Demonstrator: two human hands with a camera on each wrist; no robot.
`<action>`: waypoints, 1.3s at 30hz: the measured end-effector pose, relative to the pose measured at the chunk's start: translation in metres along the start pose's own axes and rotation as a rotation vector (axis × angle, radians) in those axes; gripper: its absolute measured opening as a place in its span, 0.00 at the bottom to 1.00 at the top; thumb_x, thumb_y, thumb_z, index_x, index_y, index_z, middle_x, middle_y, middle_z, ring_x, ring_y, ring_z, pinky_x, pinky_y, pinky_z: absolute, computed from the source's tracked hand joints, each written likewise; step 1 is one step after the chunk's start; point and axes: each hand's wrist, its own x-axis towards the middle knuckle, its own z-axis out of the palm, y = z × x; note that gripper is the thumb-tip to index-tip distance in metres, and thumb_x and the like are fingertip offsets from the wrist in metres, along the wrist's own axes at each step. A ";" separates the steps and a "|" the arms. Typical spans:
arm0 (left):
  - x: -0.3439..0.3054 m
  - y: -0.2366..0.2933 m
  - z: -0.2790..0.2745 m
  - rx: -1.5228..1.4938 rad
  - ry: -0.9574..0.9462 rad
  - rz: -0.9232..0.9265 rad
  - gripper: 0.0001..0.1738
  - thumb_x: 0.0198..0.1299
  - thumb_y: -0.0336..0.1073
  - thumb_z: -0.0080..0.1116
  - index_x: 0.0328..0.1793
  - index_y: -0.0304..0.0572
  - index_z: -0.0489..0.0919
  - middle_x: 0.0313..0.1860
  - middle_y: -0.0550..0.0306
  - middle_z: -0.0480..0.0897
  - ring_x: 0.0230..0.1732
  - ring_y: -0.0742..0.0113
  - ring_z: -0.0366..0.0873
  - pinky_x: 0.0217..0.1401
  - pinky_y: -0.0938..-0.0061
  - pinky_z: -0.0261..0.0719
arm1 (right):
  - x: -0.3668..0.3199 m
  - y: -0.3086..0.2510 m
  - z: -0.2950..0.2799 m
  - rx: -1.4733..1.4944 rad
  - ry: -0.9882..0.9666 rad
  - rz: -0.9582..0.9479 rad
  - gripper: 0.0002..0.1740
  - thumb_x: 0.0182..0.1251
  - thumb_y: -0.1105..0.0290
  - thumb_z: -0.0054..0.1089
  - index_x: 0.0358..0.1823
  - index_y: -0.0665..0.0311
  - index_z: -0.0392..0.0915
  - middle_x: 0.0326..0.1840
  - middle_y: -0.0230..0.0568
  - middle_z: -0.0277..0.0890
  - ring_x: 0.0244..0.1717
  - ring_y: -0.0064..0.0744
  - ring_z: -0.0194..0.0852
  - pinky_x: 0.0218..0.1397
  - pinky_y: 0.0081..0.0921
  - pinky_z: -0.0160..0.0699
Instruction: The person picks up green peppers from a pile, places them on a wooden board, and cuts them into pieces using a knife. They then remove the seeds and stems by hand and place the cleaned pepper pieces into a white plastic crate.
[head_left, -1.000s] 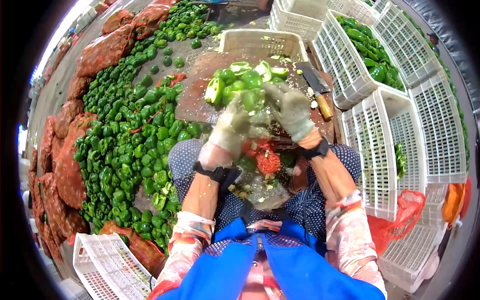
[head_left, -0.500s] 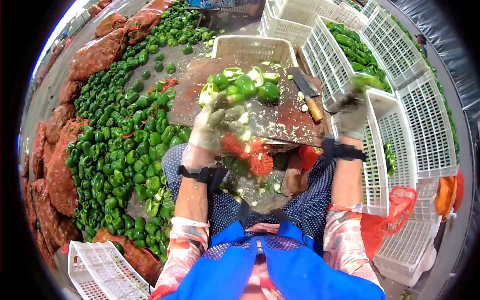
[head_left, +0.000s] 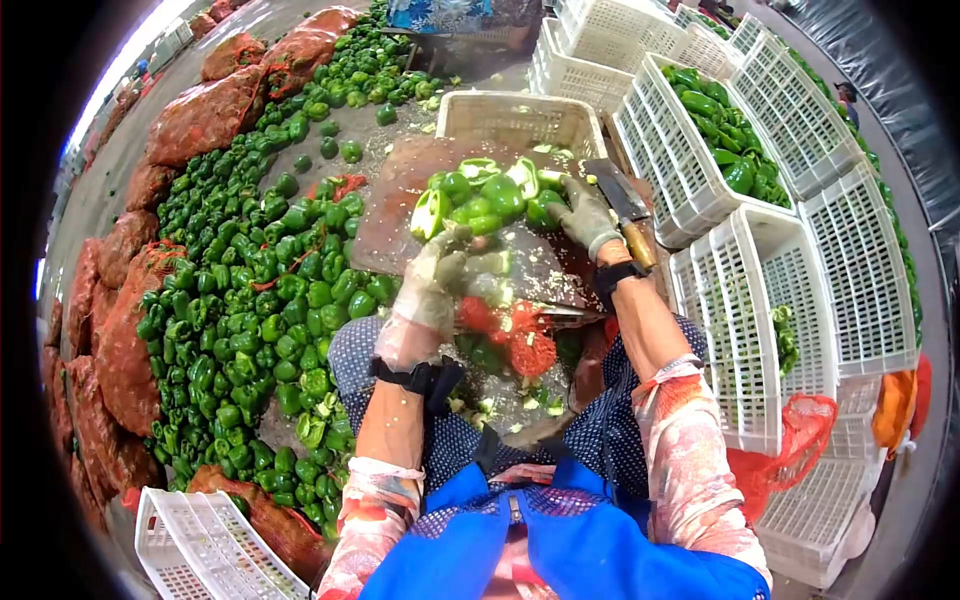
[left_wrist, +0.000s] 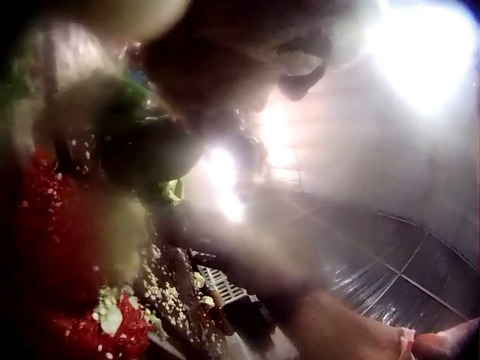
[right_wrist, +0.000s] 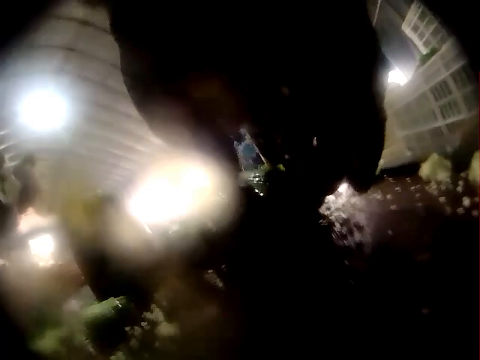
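On the dark cutting board [head_left: 400, 180] lies a cluster of green bell peppers [head_left: 503, 195], some cut open with pale insides. My gloved right hand [head_left: 590, 218] reaches onto the board with fingers extended at the right side of a whole bell pepper [head_left: 543, 210]. Near the board's front edge, my gloved left hand [head_left: 430, 285] has loosely bent fingers beside pale, blurred bits. No pepper shows in it in the head view. Right of the right hand lies a cleaver [head_left: 625, 205] with a wooden handle. Both wrist views are dark and blurred.
Loose bell peppers [head_left: 250, 320] cover the floor at left, beside full red mesh sacks [head_left: 125, 365]. White crates [head_left: 720, 320] stand at right, one holding green peppers [head_left: 715, 125]. Behind the board is another white crate [head_left: 520, 102]. Red netting [head_left: 530, 350] lies below the board.
A second ago both hands were together at a pepper. The right hand then swung over the right crates with a blurred green pepper and is now back at the board. The left stayed near the front edge.
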 end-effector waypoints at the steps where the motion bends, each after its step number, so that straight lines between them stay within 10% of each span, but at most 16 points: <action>1: 0.001 -0.001 -0.001 0.014 0.006 -0.006 0.36 0.58 0.40 0.64 0.68 0.32 0.63 0.55 0.48 0.74 0.53 0.49 0.80 0.45 0.57 0.86 | 0.005 0.005 0.007 0.004 -0.030 -0.009 0.35 0.62 0.53 0.60 0.67 0.61 0.65 0.60 0.57 0.74 0.61 0.53 0.73 0.64 0.40 0.70; 7: 0.003 -0.006 0.011 0.048 -0.015 -0.069 0.34 0.60 0.41 0.61 0.69 0.32 0.64 0.57 0.49 0.75 0.52 0.55 0.80 0.47 0.65 0.83 | -0.020 -0.008 0.019 -0.154 -0.084 -0.133 0.41 0.56 0.49 0.64 0.69 0.58 0.63 0.60 0.58 0.74 0.59 0.54 0.74 0.62 0.41 0.72; 12: 0.003 -0.013 0.023 0.138 0.007 -0.120 0.30 0.61 0.39 0.59 0.67 0.33 0.67 0.57 0.49 0.76 0.51 0.57 0.80 0.47 0.65 0.82 | -0.032 -0.015 0.010 0.109 0.029 0.116 0.34 0.58 0.51 0.62 0.62 0.62 0.70 0.52 0.61 0.78 0.54 0.56 0.78 0.58 0.42 0.73; 17: 0.012 -0.024 0.021 0.142 -0.013 -0.168 0.30 0.59 0.38 0.62 0.65 0.34 0.68 0.54 0.52 0.76 0.47 0.62 0.80 0.41 0.67 0.83 | -0.036 0.001 0.000 0.929 0.037 0.233 0.16 0.61 0.66 0.63 0.49 0.64 0.78 0.35 0.34 0.78 0.33 0.22 0.76 0.32 0.16 0.73; 22: 0.007 -0.020 0.044 0.329 0.086 -0.232 0.37 0.57 0.40 0.65 0.71 0.40 0.65 0.52 0.56 0.76 0.42 0.67 0.79 0.38 0.72 0.81 | -0.067 -0.027 -0.027 1.128 -0.167 0.315 0.18 0.68 0.64 0.55 0.55 0.64 0.78 0.34 0.32 0.76 0.28 0.16 0.69 0.27 0.17 0.71; 23: 0.006 -0.020 0.049 0.292 0.106 -0.189 0.35 0.59 0.36 0.63 0.73 0.41 0.63 0.55 0.56 0.76 0.42 0.69 0.78 0.39 0.75 0.79 | -0.069 -0.030 -0.021 0.989 -0.147 -0.043 0.17 0.69 0.64 0.53 0.54 0.64 0.78 0.34 0.31 0.75 0.28 0.14 0.69 0.26 0.15 0.70; 26: 0.005 -0.022 0.049 0.346 0.010 -0.077 0.33 0.65 0.39 0.55 0.74 0.39 0.60 0.50 0.52 0.77 0.31 0.72 0.75 0.35 0.81 0.78 | -0.071 -0.035 -0.011 1.478 -0.727 0.200 0.15 0.74 0.67 0.46 0.54 0.63 0.79 0.34 0.29 0.76 0.29 0.13 0.70 0.26 0.12 0.67; 34: 0.010 -0.023 0.030 0.034 0.022 -0.053 0.34 0.57 0.50 0.68 0.61 0.35 0.71 0.46 0.52 0.80 0.38 0.63 0.83 0.37 0.72 0.85 | -0.075 -0.041 -0.012 0.478 -0.069 -0.109 0.21 0.69 0.57 0.55 0.52 0.68 0.78 0.34 0.38 0.81 0.34 0.24 0.78 0.38 0.22 0.76; 39: 0.017 -0.023 0.024 -0.023 -0.019 -0.065 0.33 0.57 0.54 0.66 0.57 0.34 0.73 0.40 0.53 0.80 0.32 0.62 0.82 0.34 0.69 0.87 | -0.088 -0.064 -0.028 0.410 -0.130 -0.107 0.20 0.67 0.59 0.59 0.51 0.67 0.77 0.38 0.45 0.82 0.39 0.30 0.79 0.44 0.28 0.77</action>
